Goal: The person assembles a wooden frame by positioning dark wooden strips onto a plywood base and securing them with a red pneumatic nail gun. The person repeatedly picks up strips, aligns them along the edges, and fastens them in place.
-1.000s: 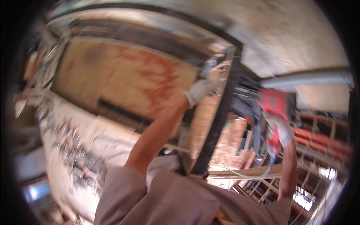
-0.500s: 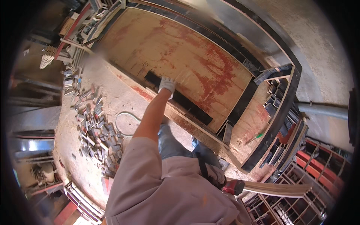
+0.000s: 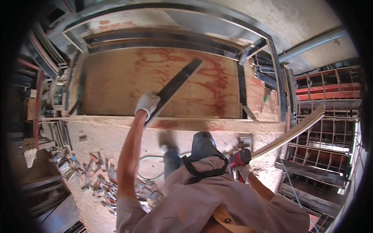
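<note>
My left hand, in a white glove, is closed around the lower part of a long black board. The board slants across a brown wooden panel with red stains, its far end over the middle of the panel and its near end past the front edge. At my right side, my gloved right hand grips a red and black power tool, whose exact kind I cannot make out. A bundle of long pale wooden strips reaches from beside the tool toward the upper right.
A black frame surrounds the panel's far side and right end. Many cut-off wood blocks lie heaped on the floor at left, near a thin green hose. Metal racks stand at right, and a grey pipe runs along the wall.
My left hand has lifted the black board from the panel's near edge and swung it at a slant. My body has turned right, and my right hand on the power tool has come into view.
</note>
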Action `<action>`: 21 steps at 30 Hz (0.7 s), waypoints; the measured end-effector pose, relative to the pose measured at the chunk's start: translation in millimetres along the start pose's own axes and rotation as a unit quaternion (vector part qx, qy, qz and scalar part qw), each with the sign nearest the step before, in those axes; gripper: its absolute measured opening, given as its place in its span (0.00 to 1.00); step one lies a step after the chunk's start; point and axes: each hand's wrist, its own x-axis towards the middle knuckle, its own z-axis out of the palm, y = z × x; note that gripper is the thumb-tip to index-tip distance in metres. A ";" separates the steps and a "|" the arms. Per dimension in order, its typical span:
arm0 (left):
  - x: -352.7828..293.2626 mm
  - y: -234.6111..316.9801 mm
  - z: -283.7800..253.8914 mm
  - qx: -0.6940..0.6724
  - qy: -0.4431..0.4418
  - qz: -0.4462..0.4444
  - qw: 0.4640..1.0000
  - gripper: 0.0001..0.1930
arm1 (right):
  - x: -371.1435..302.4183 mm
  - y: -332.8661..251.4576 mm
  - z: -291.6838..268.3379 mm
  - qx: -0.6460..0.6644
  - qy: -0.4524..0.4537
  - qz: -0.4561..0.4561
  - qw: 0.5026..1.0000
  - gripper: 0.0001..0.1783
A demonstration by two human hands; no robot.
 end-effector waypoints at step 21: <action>60.9 -133.6 -371.2 -0.745 -0.028 -0.301 0.595 0.09 | -22.0 -59.9 490.2 -0.083 -0.070 -0.045 0.993 0.09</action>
